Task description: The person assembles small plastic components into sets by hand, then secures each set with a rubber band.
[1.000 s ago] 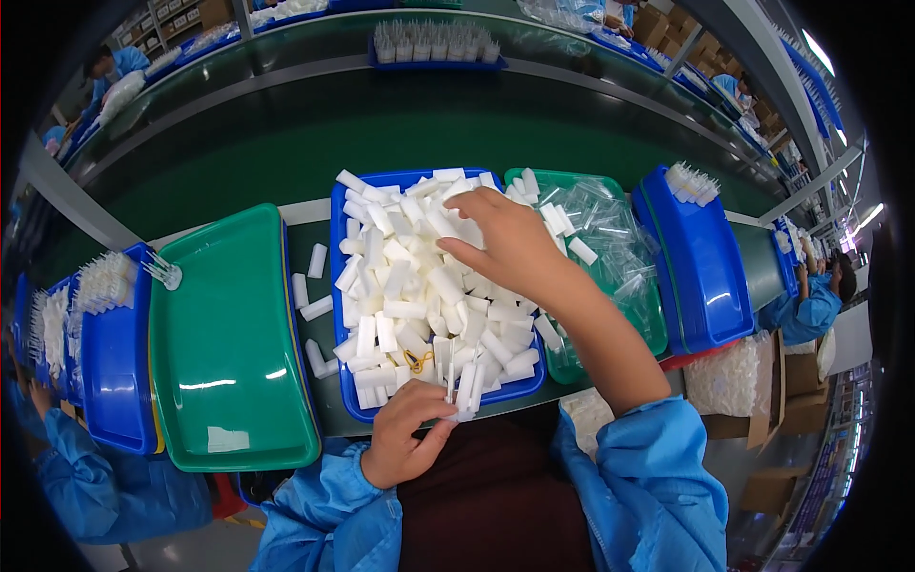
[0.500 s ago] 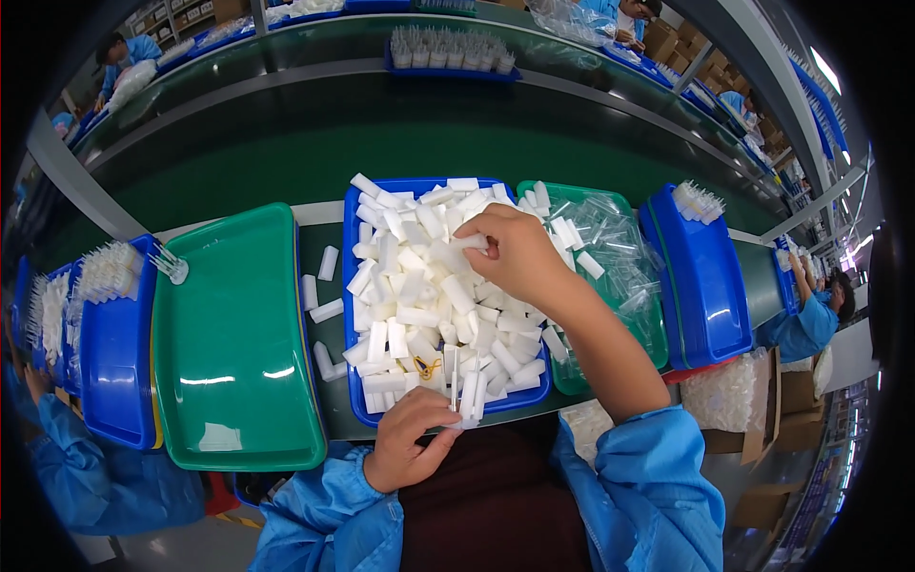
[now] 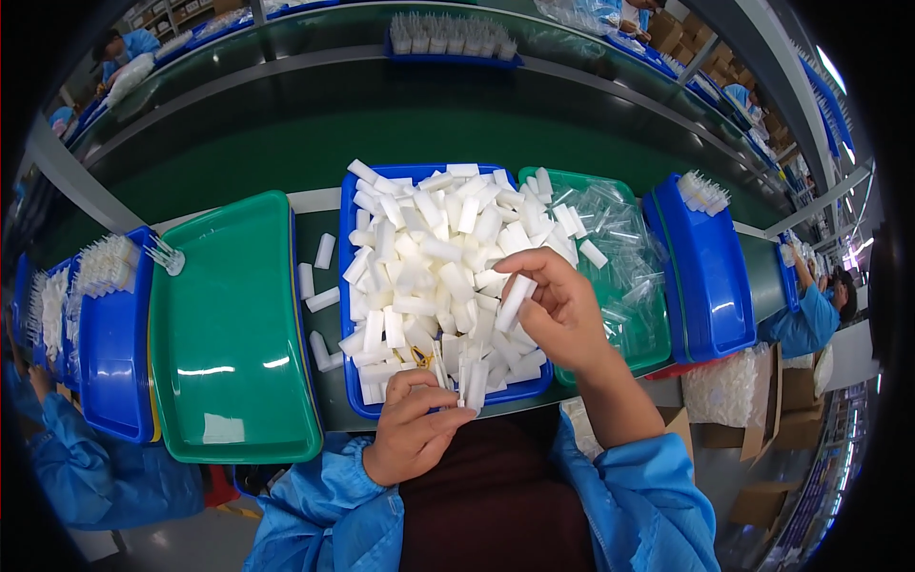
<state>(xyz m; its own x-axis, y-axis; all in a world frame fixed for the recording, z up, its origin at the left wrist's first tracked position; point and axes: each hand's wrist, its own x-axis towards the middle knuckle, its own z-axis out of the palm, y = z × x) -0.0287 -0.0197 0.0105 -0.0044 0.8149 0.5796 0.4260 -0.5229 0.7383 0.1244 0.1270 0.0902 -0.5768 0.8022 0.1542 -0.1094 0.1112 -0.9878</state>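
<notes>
A blue tray in front of me is heaped with white foam pieces. Over its right part, my right hand pinches one short white foam piece between thumb and fingers. At the tray's near edge my left hand is closed on a small pronged white piece. Upright white parts stand on it; its base is largely hidden by the fingers. A thin yellow loop lies among the foam near that hand.
Left stands a green tray with a pronged white part at its corner. Right of the foam, a green tray holds clear plastic pieces. Blue trays stand beyond it. Co-workers in blue sit around the line.
My right hand has lifted a foam piece off the heap and brought it nearer, down and to the right. My left hand stays at the tray's near edge, still holding the pronged piece.
</notes>
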